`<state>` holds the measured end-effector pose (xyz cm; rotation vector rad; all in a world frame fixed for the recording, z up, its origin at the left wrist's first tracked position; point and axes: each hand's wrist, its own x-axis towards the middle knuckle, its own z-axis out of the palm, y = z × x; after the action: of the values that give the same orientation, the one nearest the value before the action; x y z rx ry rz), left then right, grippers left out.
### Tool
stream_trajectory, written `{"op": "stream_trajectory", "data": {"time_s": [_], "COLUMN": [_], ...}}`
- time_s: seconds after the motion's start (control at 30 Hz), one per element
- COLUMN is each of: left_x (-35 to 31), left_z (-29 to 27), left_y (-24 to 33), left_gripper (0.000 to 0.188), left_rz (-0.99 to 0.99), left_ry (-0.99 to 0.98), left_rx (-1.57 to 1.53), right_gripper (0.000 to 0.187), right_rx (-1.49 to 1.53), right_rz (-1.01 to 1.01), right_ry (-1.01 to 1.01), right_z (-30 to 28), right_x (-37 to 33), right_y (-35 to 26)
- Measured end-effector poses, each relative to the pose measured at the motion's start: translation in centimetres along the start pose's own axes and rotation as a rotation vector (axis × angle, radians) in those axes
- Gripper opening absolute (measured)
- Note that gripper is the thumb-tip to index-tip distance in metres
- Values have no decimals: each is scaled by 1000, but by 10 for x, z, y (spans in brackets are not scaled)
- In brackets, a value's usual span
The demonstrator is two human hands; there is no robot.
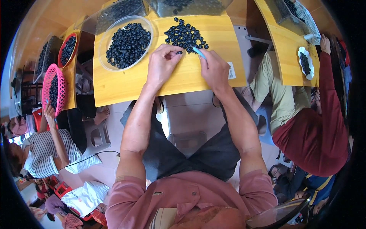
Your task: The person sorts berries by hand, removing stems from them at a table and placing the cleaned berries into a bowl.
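Observation:
My left hand pinches one small dark round piece, like a bead or berry, between thumb and fingertips. In my right hand is a slim light-blue tool; its tip points toward the pinched piece, and its exact kind is unclear. Just beyond both hands, a loose pile of the same dark pieces lies on the yellow wooden table. Left of my left hand stands a round clear plastic bowl with many more pieces inside.
Clear bins with dark pieces stand along the table's far edge. A white printed card lies right of my right hand. At left, a person holds a pink basket. At right, a person in dark red sits by another table.

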<state>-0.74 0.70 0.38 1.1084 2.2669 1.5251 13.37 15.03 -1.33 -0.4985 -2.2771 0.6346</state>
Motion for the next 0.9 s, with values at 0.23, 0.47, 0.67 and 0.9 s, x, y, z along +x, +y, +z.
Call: {"op": "stream_trajectory", "data": {"time_s": [0.23, 0.47, 0.67, 0.9], "left_x": [-5, -7, -6, -8], "left_z": [-7, -7, -2, -2], "left_y": [-6, -6, -3, 3], "left_gripper": [19, 17, 28, 35], "left_rz": [-157, -89, -80, -93], "left_ry": [39, 75, 88, 39], "left_rx": [-212, -217, -306, -250], "right_gripper": [21, 23, 19, 17], "right_rx": [6, -71, -77, -121], "right_rz": [-119, -240, -284, -325], "right_ry": [0, -13, 9, 15], "right_z": [4, 8, 8, 9], "right_x": [-2, -3, 0, -1], "right_y": [-3, -8, -13, -13]}}
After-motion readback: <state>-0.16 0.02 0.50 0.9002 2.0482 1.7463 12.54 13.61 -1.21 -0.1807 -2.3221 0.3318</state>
